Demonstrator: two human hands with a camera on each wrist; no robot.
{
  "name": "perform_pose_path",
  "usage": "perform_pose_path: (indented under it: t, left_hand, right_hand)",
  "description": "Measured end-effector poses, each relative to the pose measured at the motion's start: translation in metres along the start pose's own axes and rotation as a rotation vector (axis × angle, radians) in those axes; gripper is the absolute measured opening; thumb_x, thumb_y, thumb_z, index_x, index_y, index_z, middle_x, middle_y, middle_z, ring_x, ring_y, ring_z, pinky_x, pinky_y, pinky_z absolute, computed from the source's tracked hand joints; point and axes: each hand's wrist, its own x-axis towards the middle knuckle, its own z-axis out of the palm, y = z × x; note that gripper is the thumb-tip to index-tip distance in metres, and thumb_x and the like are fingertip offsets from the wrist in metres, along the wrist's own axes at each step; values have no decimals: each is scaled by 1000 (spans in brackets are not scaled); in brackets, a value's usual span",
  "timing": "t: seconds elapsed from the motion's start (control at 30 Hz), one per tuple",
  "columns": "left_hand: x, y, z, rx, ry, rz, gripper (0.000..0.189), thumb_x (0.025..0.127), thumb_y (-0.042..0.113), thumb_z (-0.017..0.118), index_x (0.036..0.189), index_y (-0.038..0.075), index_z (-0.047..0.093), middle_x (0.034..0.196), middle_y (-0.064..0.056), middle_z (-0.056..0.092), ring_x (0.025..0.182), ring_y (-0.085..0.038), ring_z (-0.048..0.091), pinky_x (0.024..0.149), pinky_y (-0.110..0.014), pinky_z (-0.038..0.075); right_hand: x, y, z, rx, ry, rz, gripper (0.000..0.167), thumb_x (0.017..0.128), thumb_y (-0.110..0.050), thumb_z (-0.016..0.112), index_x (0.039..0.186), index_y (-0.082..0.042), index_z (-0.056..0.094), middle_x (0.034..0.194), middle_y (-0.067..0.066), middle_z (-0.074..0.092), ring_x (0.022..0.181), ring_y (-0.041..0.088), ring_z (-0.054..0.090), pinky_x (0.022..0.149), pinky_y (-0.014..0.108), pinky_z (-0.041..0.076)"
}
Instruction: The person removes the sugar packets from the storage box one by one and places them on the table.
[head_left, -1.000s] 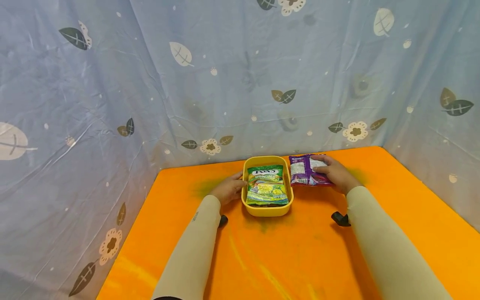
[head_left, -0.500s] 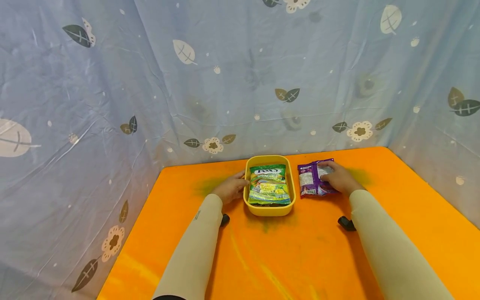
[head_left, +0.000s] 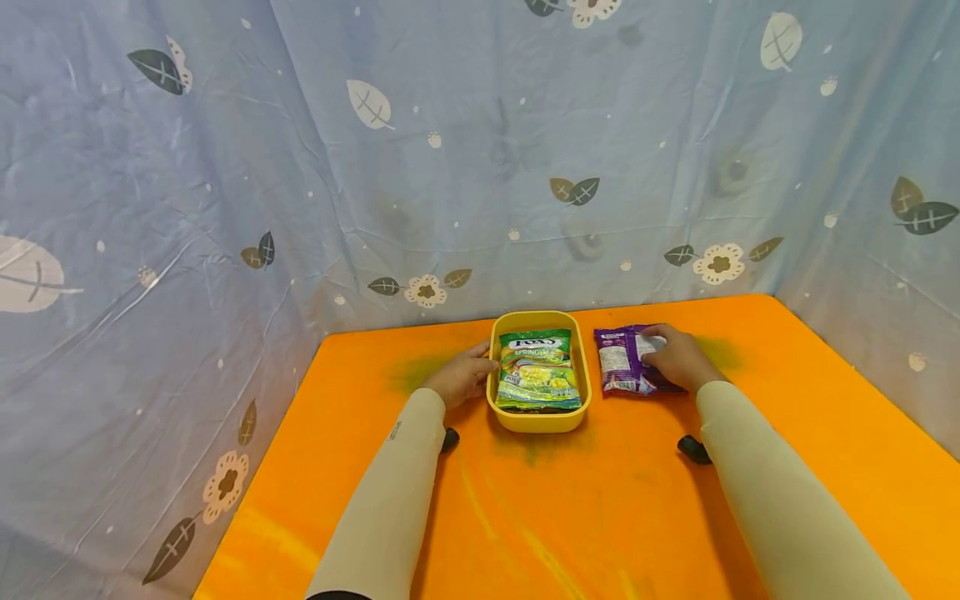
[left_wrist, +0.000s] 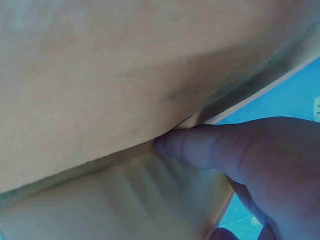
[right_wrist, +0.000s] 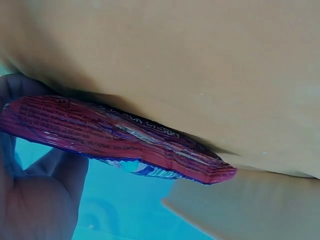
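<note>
At the left, the left hand (head_left: pixel 462 378) pinches the wall of the yellow box (head_left: pixel 537 423), thumb over the rim, which should steady it well; inside lies a green packet (head_left: pixel 537 375); apart on the right, the right hand (head_left: pixel 681 359) holds the purple packet (head_left: pixel 618 360) between thumb and fingers, where light, even pressure seems wise

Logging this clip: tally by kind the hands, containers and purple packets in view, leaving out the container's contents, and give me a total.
Hands: 2, the left hand and the right hand
Yellow container: 1
Purple packet: 1
Total: 4
</note>
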Motion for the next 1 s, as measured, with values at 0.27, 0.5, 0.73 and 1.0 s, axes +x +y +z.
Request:
perform_pose_path:
  t: [0.27,0.5,0.73,1.0]
  left_hand:
    - [0,0,1,-9,4,1,70,111,10,55,175,16,28,159,-16,53,143,-31,54,115,-52,46]
    - [-2,2,1,12,-8,-2,71,110,12,57,175,18,28,156,-16,55,140,-32,56,115,-52,47]
    - [-3,2,1,18,-14,6,71,110,12,56,175,17,28,156,-16,55,139,-32,57,114,-52,48]
    - [-4,2,1,32,-19,12,71,110,13,56,175,17,27,157,-17,55,139,-32,56,114,-53,47]
  right_hand:
    - [0,1,-4,15,-4,35,62,106,-15,68,160,3,43,159,42,35,138,57,38,120,72,27]
    - [2,-1,-8,14,-2,70,67,105,-15,71,161,5,41,157,42,33,136,56,37,119,73,29]
    - [0,-3,-4,-48,43,22,66,105,-21,71,157,8,44,150,43,37,134,57,36,120,72,28]
    - [-2,-23,6,-87,171,-46,72,105,-36,74,158,3,46,146,41,39,129,58,43,116,72,35]
